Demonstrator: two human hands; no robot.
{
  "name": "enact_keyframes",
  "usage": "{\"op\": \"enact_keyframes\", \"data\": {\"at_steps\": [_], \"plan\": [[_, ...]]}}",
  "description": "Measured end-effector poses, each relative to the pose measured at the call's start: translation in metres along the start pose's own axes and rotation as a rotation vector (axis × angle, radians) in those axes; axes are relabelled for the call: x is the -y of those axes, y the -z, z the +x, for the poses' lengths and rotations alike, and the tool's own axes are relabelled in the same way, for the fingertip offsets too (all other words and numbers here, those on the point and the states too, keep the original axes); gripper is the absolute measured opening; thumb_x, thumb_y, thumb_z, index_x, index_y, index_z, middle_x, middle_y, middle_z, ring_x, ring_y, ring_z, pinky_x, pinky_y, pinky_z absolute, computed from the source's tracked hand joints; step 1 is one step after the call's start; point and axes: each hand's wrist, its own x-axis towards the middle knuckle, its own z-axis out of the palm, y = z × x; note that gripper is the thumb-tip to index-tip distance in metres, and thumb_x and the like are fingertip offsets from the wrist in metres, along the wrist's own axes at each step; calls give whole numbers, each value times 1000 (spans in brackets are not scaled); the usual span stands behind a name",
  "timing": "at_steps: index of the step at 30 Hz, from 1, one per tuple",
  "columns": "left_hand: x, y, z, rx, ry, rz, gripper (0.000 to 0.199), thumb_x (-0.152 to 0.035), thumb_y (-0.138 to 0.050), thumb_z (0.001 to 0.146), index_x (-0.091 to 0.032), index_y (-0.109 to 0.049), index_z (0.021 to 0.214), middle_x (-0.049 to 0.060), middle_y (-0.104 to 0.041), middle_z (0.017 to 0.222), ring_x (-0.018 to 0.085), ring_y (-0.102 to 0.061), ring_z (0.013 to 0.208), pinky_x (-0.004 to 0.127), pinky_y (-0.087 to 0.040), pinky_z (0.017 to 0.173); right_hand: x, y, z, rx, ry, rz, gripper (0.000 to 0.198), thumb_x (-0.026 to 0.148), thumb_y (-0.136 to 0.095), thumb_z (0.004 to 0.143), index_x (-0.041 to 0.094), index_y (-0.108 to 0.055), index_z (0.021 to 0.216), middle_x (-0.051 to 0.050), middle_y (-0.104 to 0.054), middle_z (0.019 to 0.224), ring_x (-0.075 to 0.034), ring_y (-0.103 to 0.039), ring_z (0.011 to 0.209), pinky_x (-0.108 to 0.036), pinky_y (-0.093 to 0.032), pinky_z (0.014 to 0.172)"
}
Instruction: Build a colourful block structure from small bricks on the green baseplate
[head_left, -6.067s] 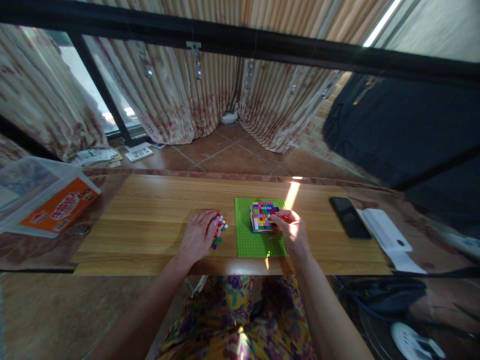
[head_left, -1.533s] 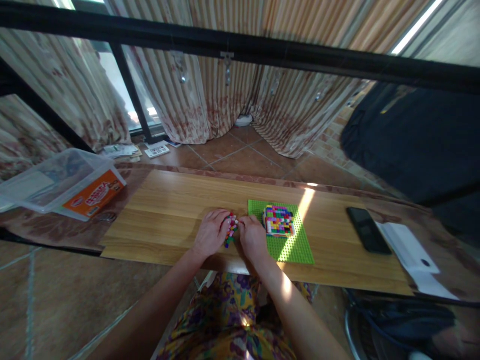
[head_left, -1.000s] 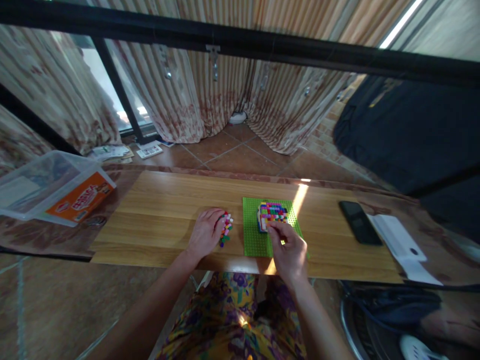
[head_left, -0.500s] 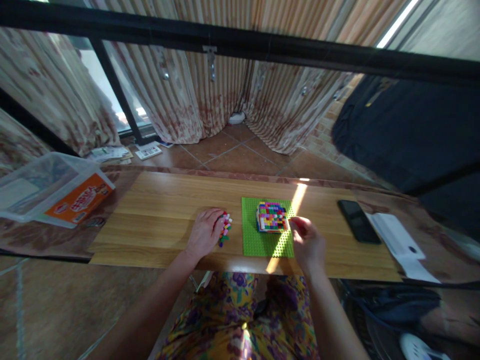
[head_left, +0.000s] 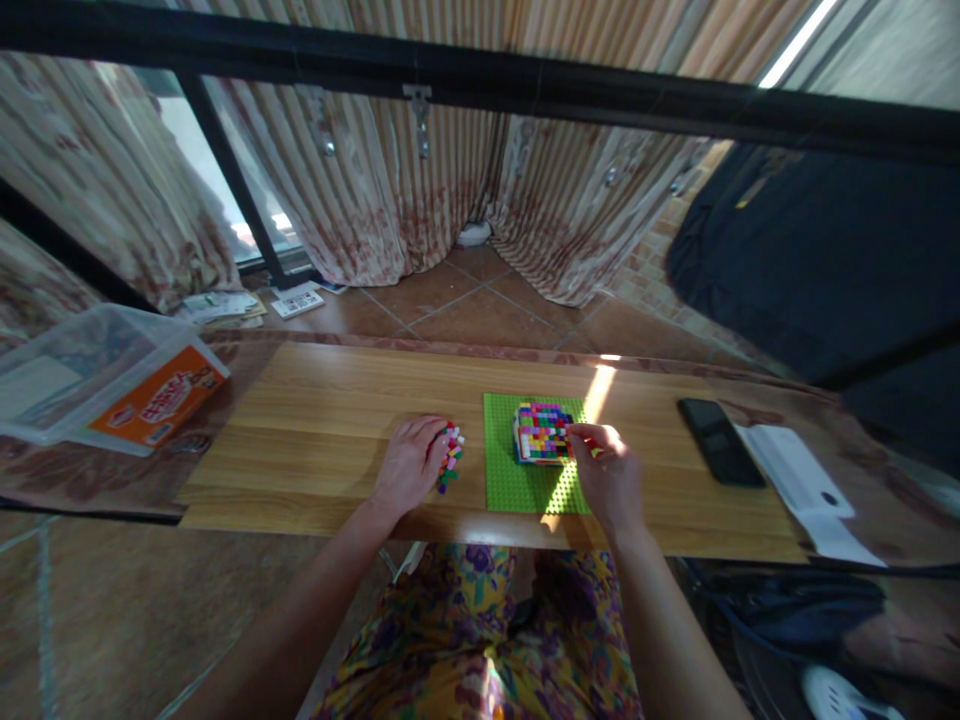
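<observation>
A block built of many small coloured toy bricks (head_left: 541,434) stands on a green studded baseplate (head_left: 504,488). At the block's upper right edge is my right hand (head_left: 609,470), its thumb and forefinger pinched together. Whatever sits between those fingertips is too small to make out. To the left of the baseplate lies a pile of loose toy bricks (head_left: 451,462) in several colours. My left hand (head_left: 411,458) rests palm down against the pile's left side, fingers loosely spread and curved along the bricks. Its fingertips partly cover the pile.
The wooden board (head_left: 322,440) lies on a larger table. A black phone (head_left: 721,442) lies at right, beside a white opened box (head_left: 799,485). At far left stands a clear plastic bin (head_left: 112,370) with an orange label. Sunlight crosses the baseplate's right side.
My right hand has moved left, from the baseplate's right edge to the brick block. My left hand and the loose pile have stayed in place.
</observation>
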Motion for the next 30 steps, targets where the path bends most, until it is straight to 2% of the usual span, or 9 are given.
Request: {"op": "enact_keyframes", "data": {"at_steps": [6,11,18,24,30], "plan": [[2,-2,-1,-2,-9,14,31,-32,-40,97,-19,-62,115,8,-66,118,22,-57,112,42,-44,102,2,1,3,-2,76,-61,32,46,-50,88,21,-70,86,-6,-69,83,-17,-60,67,-29,-46,64],[3,-3,-1,-9,-8,17,31,-31,-40,97,-18,-62,115,8,-66,118,22,-57,112,42,-44,102,3,0,3,-17,65,-53,27,41,-52,86,21,-71,85,-6,-70,81,-17,-60,65,-29,-46,64],[0,-1,0,-8,-7,20,30,-30,-41,96,-18,-62,114,8,-66,117,22,-57,111,42,-45,101,1,1,2,35,-113,119,30,43,-58,82,17,-71,93,-7,-72,78,-16,-58,58,-27,-43,54],[0,0,0,-10,-7,29,31,-31,-41,96,-17,-62,114,8,-66,117,22,-57,111,42,-45,102,-2,-1,9,56,-175,299,27,42,-65,76,16,-71,85,-8,-72,78,-19,-64,69,-31,-48,63],[0,-1,0,-2,-8,23,31,-31,-41,97,-17,-63,114,9,-66,117,22,-57,112,42,-44,102,-10,-5,16,11,-288,482,27,40,-72,64,17,-70,79,-4,-71,72,-19,-64,68,-35,-51,68]]}}
